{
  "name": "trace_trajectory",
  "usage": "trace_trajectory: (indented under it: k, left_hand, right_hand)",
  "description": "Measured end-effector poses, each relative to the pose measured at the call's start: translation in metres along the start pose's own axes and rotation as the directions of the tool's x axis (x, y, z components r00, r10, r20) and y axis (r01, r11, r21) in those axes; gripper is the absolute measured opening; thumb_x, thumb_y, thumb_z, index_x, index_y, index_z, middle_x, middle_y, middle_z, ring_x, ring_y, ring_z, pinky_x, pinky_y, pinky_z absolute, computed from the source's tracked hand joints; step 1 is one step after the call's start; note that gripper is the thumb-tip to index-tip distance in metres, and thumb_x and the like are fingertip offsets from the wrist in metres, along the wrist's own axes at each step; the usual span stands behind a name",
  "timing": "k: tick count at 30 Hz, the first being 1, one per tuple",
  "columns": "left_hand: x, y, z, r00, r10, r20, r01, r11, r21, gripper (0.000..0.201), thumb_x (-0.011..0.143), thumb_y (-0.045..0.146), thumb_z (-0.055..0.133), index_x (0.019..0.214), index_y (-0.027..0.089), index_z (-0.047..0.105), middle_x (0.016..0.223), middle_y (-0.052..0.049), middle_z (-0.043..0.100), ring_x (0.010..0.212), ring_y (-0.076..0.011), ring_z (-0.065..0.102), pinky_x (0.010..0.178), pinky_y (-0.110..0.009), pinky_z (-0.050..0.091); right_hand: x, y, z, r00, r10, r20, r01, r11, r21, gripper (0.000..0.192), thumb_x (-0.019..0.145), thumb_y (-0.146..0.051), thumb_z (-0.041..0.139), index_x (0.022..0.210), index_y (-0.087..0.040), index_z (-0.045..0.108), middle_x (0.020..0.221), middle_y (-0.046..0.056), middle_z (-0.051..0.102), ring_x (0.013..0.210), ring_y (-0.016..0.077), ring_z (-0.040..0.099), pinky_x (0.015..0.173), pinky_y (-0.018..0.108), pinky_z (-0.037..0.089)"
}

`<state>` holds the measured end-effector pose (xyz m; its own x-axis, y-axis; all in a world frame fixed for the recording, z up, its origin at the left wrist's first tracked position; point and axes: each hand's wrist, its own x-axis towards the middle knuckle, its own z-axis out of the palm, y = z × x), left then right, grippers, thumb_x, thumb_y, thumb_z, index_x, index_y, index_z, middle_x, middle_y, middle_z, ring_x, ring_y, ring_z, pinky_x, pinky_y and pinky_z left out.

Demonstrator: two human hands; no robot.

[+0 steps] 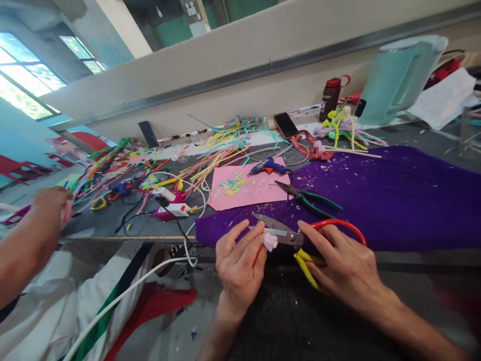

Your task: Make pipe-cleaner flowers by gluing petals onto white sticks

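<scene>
My left hand [240,260] pinches a small, fluffy, pale lilac piece [270,241], which looks like bent pipe cleaner. A pair of scissors [281,235] with one red and one yellow handle is in my right hand [343,258]. The blades are parted and point left, just above the lilac piece and close to my left fingertips. Whether they touch the piece I cannot tell. Beyond my hands lie green-handled pliers [315,199] and a pink sheet [225,200] with short cut bits [233,185] and a blue glue gun [268,165] on it.
Purple cloth [394,195] covers the table's right part. Pipe cleaners [218,160], a power strip [173,208] and cords spread leftward. At the back stand a bottle [330,98] and a teal pitcher [394,80]. A co-worker's arm [32,235] reaches in at left.
</scene>
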<state>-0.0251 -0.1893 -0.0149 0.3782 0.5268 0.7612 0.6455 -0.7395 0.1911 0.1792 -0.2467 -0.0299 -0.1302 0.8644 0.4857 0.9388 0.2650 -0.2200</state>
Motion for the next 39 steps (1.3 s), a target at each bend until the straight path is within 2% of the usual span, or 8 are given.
trace_trajectory:
  k: [7,11,14,17,19,22,27,39]
  left_hand:
    - [0.007,-0.027,0.012,0.975,-0.195,-0.105,0.185,0.978,-0.095,0.021,0.074,0.009,0.060,0.092,0.018,0.065,0.097,-0.006,0.069,0.103,-0.0221,0.055,0.090,-0.042,0.042]
    - [0.006,-0.030,0.016,0.891,-0.443,-0.101,0.390,0.860,-0.330,0.014,0.076,0.015,0.060,0.087,0.019,0.067,0.094,-0.005,0.066,0.091,-0.0187,0.059,0.081,-0.034,0.047]
    - [0.005,-0.023,0.016,0.750,-0.660,0.048,0.568,0.603,-0.560,0.011,0.076,0.022,0.062,0.084,0.019,0.068,0.078,-0.002,0.066,0.068,-0.0129,0.059,0.060,-0.024,0.047]
    - [0.006,-0.015,0.014,0.581,-0.744,0.330,0.647,0.176,-0.742,0.015,0.075,0.029,0.062,0.081,0.016,0.067,0.063,0.000,0.064,0.046,-0.0065,0.050,0.042,-0.017,0.037]
    - [0.008,-0.009,0.013,0.518,-0.721,0.461,0.651,-0.017,-0.759,0.018,0.072,0.032,0.064,0.078,0.014,0.066,0.058,0.000,0.063,0.041,-0.0049,0.048,0.038,-0.015,0.035]
    - [0.011,-0.002,0.012,0.475,-0.676,0.563,0.656,-0.155,-0.739,0.020,0.069,0.032,0.067,0.075,0.013,0.066,0.055,-0.001,0.063,0.040,-0.0044,0.049,0.038,-0.013,0.035]
    - [0.013,0.006,0.015,0.485,-0.617,0.620,0.664,-0.201,-0.720,0.018,0.070,0.030,0.066,0.075,0.013,0.065,0.055,0.000,0.063,0.039,-0.0045,0.049,0.037,-0.013,0.035]
    - [0.008,0.011,0.020,0.503,-0.602,0.620,0.703,-0.132,-0.699,0.022,0.069,0.035,0.067,0.069,0.013,0.064,0.049,0.001,0.058,0.040,-0.0056,0.047,0.038,-0.015,0.034]
  right_hand:
    - [-0.003,0.006,-0.001,0.998,0.053,0.040,-0.051,0.998,-0.045,0.062,0.075,-0.029,0.058,0.133,-0.023,0.037,0.098,0.007,0.057,0.079,0.0199,0.059,0.063,0.030,0.048]
    - [-0.005,0.007,-0.001,0.996,0.087,0.035,-0.087,0.996,0.010,0.065,0.073,-0.028,0.059,0.133,-0.025,0.035,0.097,0.006,0.057,0.079,0.0195,0.059,0.065,0.031,0.049]
    - [-0.006,0.007,-0.001,0.989,0.143,0.030,-0.146,0.977,0.153,0.065,0.072,-0.025,0.060,0.132,-0.028,0.035,0.095,0.003,0.057,0.076,0.0173,0.058,0.064,0.030,0.049]
    - [-0.009,0.005,-0.002,0.971,0.211,0.111,-0.237,0.891,0.387,0.065,0.074,-0.027,0.060,0.132,-0.028,0.033,0.096,0.003,0.057,0.072,0.0148,0.058,0.061,0.026,0.050]
    - [-0.010,0.002,-0.002,0.961,0.217,0.173,-0.276,0.808,0.521,0.064,0.076,-0.028,0.058,0.134,-0.027,0.031,0.098,0.004,0.057,0.076,0.0149,0.059,0.065,0.026,0.050]
    - [-0.011,-0.003,0.001,0.963,0.206,0.173,-0.269,0.742,0.614,0.063,0.078,-0.028,0.057,0.134,-0.027,0.030,0.101,0.005,0.057,0.084,0.0169,0.059,0.068,0.028,0.051]
    - [-0.010,-0.009,0.015,0.983,0.156,0.096,-0.183,0.785,0.592,0.063,0.076,-0.025,0.058,0.134,-0.026,0.034,0.097,0.006,0.056,0.077,0.0170,0.057,0.065,0.030,0.051]
    - [-0.008,-0.011,0.029,0.997,0.059,-0.055,-0.029,0.898,0.438,0.059,0.075,-0.021,0.054,0.132,-0.020,0.040,0.089,0.007,0.057,0.072,0.0173,0.056,0.061,0.030,0.051]
